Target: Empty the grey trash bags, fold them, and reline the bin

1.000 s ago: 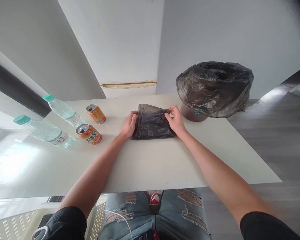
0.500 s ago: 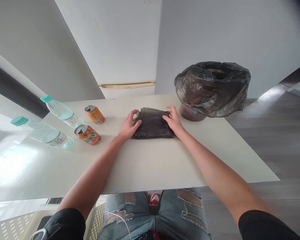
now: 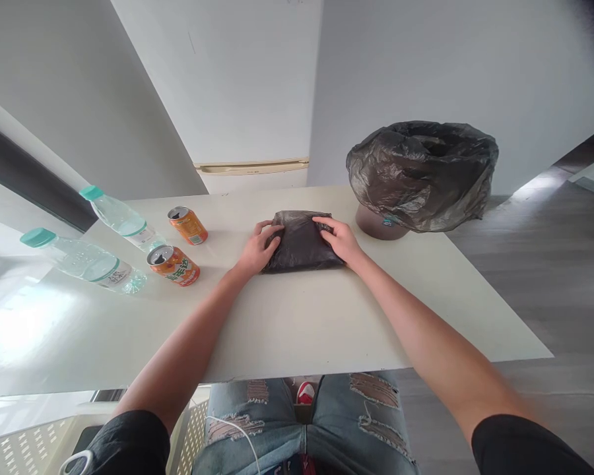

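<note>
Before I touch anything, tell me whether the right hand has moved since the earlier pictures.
Yes: the right hand has shifted slightly left, away from the brown trash bin, its reach extending farther over the black plastic bag.

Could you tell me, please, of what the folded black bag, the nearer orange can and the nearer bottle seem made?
Folded black bag: probably thin plastic film; slightly shiny, creased, translucent along its far edge.
Nearer orange can: likely metal, glossy; bare silvery top, printed side.
Nearer bottle: seemingly clear plastic, smooth; see-through body, though looks alone cannot exclude glass.
</note>
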A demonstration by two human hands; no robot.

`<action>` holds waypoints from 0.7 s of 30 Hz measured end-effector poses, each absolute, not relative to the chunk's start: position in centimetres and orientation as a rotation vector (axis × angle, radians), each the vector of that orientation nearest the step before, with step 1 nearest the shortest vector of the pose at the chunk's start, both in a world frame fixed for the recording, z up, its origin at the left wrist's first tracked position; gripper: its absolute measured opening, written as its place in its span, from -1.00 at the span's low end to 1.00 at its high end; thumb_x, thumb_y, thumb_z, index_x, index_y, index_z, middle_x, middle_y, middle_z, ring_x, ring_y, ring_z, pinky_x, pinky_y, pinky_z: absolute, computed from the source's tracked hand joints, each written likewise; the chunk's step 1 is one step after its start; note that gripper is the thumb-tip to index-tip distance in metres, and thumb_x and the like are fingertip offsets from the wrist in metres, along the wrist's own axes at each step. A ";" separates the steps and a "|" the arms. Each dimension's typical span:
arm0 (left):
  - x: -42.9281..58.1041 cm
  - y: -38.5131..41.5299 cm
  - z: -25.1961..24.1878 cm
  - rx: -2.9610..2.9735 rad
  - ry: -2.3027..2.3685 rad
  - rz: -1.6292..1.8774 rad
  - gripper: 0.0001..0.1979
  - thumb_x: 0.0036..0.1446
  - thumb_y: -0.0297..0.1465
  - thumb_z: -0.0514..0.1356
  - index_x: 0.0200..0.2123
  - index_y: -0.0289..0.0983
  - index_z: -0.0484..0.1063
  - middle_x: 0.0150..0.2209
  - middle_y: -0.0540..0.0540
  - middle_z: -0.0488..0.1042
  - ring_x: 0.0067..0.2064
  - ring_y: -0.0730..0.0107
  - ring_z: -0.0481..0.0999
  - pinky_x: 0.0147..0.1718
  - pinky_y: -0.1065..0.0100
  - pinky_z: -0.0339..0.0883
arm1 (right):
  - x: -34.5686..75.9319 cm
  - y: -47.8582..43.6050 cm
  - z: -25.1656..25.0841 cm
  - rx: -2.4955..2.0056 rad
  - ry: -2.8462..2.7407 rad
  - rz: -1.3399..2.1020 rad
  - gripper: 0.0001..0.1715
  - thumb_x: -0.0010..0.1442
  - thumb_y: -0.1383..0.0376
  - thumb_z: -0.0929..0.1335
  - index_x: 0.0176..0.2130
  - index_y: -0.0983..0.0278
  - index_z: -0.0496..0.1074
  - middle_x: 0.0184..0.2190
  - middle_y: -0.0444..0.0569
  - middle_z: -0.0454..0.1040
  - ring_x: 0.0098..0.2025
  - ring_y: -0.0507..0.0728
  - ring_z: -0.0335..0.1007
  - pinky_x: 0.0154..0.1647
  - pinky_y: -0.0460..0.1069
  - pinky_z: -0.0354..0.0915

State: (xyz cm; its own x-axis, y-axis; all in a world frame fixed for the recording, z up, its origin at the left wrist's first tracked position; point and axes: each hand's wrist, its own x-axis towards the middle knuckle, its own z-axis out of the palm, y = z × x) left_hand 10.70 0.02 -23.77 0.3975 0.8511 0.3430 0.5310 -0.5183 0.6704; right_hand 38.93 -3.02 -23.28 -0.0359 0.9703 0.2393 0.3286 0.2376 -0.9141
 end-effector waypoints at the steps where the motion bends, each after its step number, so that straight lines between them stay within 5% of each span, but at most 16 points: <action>1: 10.7 0.2 -24.0 2.213 1.212 0.915 -0.60 0.45 -0.22 0.11 0.24 -0.13 0.52 0.36 -0.21 0.32 0.32 0.04 0.46 0.41 -0.04 0.31 | 38.9 -2.9 -23.4 -1.305 -1.609 0.785 -0.40 0.24 0.27 0.32 0.23 0.19 0.55 0.26 0.04 0.56 0.29 0.30 0.48 0.40 0.26 0.33; 7: 10.6 0.9 -25.2 2.262 1.289 0.841 -0.59 0.39 -0.30 0.14 0.22 -0.19 0.53 0.37 -0.25 0.32 0.30 -0.01 0.48 0.39 -0.07 0.35 | 38.5 -2.7 -24.0 -1.408 -1.903 0.549 -0.45 0.36 0.21 0.31 0.27 0.23 0.52 0.41 0.14 0.38 0.38 0.35 0.41 0.46 0.27 0.31; 15: 10.4 1.1 -25.3 2.328 1.304 0.831 -0.62 0.37 -0.38 0.09 0.14 -0.25 0.55 0.33 -0.30 0.38 0.31 -0.04 0.48 0.42 -0.12 0.30 | 39.2 -3.9 -22.0 -1.416 -1.802 0.345 -0.35 0.47 0.02 0.25 0.40 0.21 0.39 0.55 0.14 0.16 0.59 0.36 0.06 0.58 0.36 0.11; 21: 12.4 -1.2 -22.9 2.485 1.277 1.000 -0.51 0.54 -0.23 -0.07 0.33 -0.27 0.42 0.47 -0.34 0.28 0.57 -0.13 0.13 0.53 -0.20 0.03 | 36.7 -5.2 -20.8 -1.308 -2.115 0.279 -0.33 0.55 0.06 0.13 0.46 0.22 0.31 0.55 0.09 0.18 0.63 0.33 -0.06 0.65 0.38 -0.10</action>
State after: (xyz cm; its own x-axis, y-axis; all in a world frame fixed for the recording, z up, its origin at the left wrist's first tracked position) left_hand 12.42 -1.21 -22.90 0.4072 0.7737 0.4853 0.6566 -0.6173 0.4333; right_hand 36.71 -5.25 -20.76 -0.3103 0.8628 0.3992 0.7295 0.4854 -0.4819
